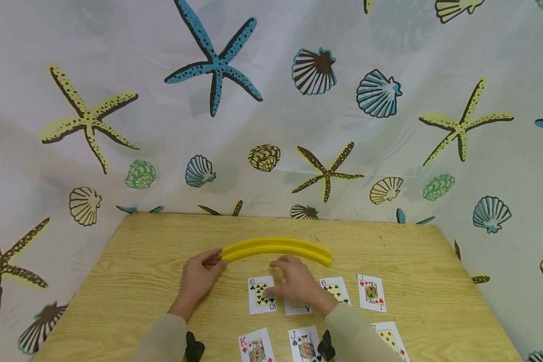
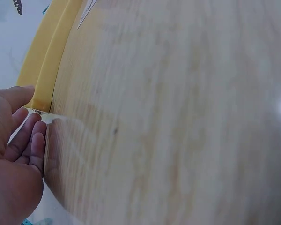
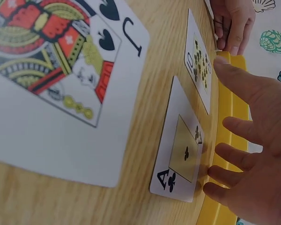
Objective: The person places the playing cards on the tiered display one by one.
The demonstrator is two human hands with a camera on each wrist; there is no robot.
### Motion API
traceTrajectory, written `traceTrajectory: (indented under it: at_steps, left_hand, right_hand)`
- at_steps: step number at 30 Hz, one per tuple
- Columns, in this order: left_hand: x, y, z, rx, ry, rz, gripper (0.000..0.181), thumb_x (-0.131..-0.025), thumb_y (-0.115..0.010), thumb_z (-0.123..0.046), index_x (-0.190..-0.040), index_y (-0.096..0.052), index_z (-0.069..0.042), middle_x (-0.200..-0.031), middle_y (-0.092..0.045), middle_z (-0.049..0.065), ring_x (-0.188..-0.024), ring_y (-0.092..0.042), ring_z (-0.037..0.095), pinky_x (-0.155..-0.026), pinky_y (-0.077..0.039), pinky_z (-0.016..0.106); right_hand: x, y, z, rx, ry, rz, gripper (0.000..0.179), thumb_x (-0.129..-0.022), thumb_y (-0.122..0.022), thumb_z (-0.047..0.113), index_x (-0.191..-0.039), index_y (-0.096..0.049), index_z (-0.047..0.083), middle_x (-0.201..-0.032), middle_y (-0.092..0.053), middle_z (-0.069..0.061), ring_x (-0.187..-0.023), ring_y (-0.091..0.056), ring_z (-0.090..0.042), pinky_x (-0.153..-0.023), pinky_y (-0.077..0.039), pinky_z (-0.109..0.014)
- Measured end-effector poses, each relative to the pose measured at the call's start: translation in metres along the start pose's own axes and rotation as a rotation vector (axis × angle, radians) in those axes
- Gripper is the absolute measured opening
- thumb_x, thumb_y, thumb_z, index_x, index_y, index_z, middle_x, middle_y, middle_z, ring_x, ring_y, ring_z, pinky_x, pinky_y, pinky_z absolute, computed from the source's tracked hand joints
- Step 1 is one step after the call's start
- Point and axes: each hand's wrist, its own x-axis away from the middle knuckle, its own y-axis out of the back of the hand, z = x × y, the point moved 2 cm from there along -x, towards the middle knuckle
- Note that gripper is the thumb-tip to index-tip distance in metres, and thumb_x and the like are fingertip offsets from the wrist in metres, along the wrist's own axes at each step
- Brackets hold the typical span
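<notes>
- The yellow card holder (image 1: 276,245) lay curved on the wooden table (image 1: 163,231), at eleven o'clock from the right hand (image 1: 297,281) in the head view.
- The left hand (image 1: 201,276), at nine o'clock from the right, seemed to pinch the holder's near-left end between thumb and fingers; the fingers were bent, with thumb over the corner.
- The right hand's fingers were spread and slightly bent, with nothing between them.
- That hand hovered above the ace of clubs (image 3: 185,154); its thumb pointed toward the ten of clubs (image 1: 262,296) at eight o'clock.
- The jack of hearts (image 1: 371,292) lay just past three o'clock, the jack of spades (image 1: 305,346) at six, the king of diamonds (image 1: 256,349) at seven.
- The step in hand looked like steadying or placing the holder, the right hand being free.
- As a judgement, the next move called for bringing right thumb and fingertips together, either on the holder's body or on a thin card edge, without nudging neighbouring cards.
</notes>
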Motion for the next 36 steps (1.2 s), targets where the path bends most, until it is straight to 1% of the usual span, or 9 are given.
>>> traceTrajectory:
  at_steps: [4,9,14,20,23,25,28,33,36]
  left_hand:
    - [-0.0011,-0.0009,-0.0002,0.012,0.007,0.001,0.044,-0.100,-0.075,-0.022,-0.140,-0.068,-0.005,-0.124,-0.074,0.016,-0.112,-0.070,0.028,-0.089,-0.054,0.019]
    - [-0.0021,-0.0012,-0.0004,0.012,0.016,0.006,0.045,-0.100,-0.075,-0.022,-0.140,-0.067,-0.004,-0.126,-0.073,0.017,-0.112,-0.068,0.028,-0.089,-0.053,0.020]
    - [-0.0029,-0.0026,0.0002,0.005,0.021,0.005,0.045,-0.100,-0.075,-0.022,-0.140,-0.067,-0.003,-0.126,-0.073,0.017,-0.112,-0.068,0.028,-0.089,-0.053,0.021]
    - [-0.0044,-0.0048,0.0017,-0.003,0.022,-0.006,0.044,-0.099,-0.075,-0.020,-0.139,-0.068,-0.001,-0.124,-0.073,0.017,-0.110,-0.068,0.028,-0.087,-0.053,0.021]
    - [-0.0043,-0.0054,0.0018,-0.013,0.022,-0.009,0.044,-0.100,-0.074,-0.019,-0.138,-0.068,-0.001,-0.123,-0.073,0.018,-0.109,-0.068,0.028,-0.088,-0.054,0.025]
    - [-0.0043,-0.0060,0.0020,-0.019,0.023,-0.009,0.043,-0.100,-0.074,-0.019,-0.138,-0.068,0.000,-0.123,-0.073,0.018,-0.109,-0.068,0.028,-0.089,-0.055,0.029]
    - [-0.0039,-0.0067,0.0022,-0.022,0.025,-0.012,0.043,-0.100,-0.074,-0.019,-0.138,-0.068,0.000,-0.122,-0.073,0.018,-0.108,-0.068,0.028,-0.089,-0.056,0.032]
    - [-0.0031,-0.0066,0.0005,-0.022,0.037,-0.016,0.042,-0.099,-0.075,-0.019,-0.137,-0.069,-0.001,-0.122,-0.074,0.018,-0.107,-0.068,0.027,-0.088,-0.055,0.031]
    - [-0.0026,-0.0064,-0.0008,-0.022,0.037,-0.017,0.042,-0.099,-0.075,-0.019,-0.137,-0.069,-0.001,-0.122,-0.074,0.018,-0.107,-0.068,0.027,-0.087,-0.055,0.030]
  right_hand:
    - [0.0013,-0.0008,0.0020,0.088,0.020,0.005,0.077,-0.084,-0.089,0.047,-0.144,-0.063,0.007,-0.151,-0.055,-0.019,-0.139,-0.053,-0.039,-0.115,-0.045,-0.056]
    - [0.0021,-0.0013,0.0045,0.194,0.044,0.012,0.079,-0.080,-0.090,0.052,-0.142,-0.065,0.009,-0.148,-0.058,-0.016,-0.139,-0.053,-0.036,-0.116,-0.043,-0.056]
    - [0.0019,-0.0023,0.0058,0.248,0.054,0.015,0.082,-0.078,-0.090,0.056,-0.142,-0.066,0.011,-0.149,-0.058,-0.016,-0.140,-0.051,-0.035,-0.115,-0.043,-0.057]
    - [0.0007,-0.0044,0.0045,0.253,0.050,0.019,0.079,-0.079,-0.089,0.057,-0.141,-0.068,0.012,-0.152,-0.056,-0.016,-0.142,-0.050,-0.035,-0.115,-0.043,-0.058]
    - [0.0002,-0.0048,0.0042,0.241,0.045,0.014,0.076,-0.079,-0.090,0.055,-0.139,-0.070,0.013,-0.152,-0.056,-0.017,-0.142,-0.049,-0.036,-0.115,-0.043,-0.058]
    - [0.0004,-0.0047,0.0045,0.230,0.042,0.009,0.073,-0.079,-0.090,0.054,-0.137,-0.071,0.013,-0.151,-0.056,-0.017,-0.142,-0.050,-0.036,-0.115,-0.042,-0.058]
    - [0.0010,-0.0049,0.0054,0.219,0.036,0.000,0.069,-0.079,-0.091,0.052,-0.133,-0.074,0.012,-0.150,-0.058,-0.017,-0.141,-0.051,-0.036,-0.115,-0.043,-0.058]
    - [0.0020,-0.0049,0.0067,0.200,0.033,-0.014,0.062,-0.080,-0.090,0.050,-0.127,-0.076,0.013,-0.148,-0.059,-0.015,-0.140,-0.051,-0.036,-0.114,-0.043,-0.058]
    - [0.0017,-0.0044,0.0070,0.204,0.043,-0.023,0.061,-0.079,-0.091,0.050,-0.124,-0.076,0.012,-0.145,-0.061,-0.014,-0.138,-0.052,-0.036,-0.112,-0.045,-0.058]
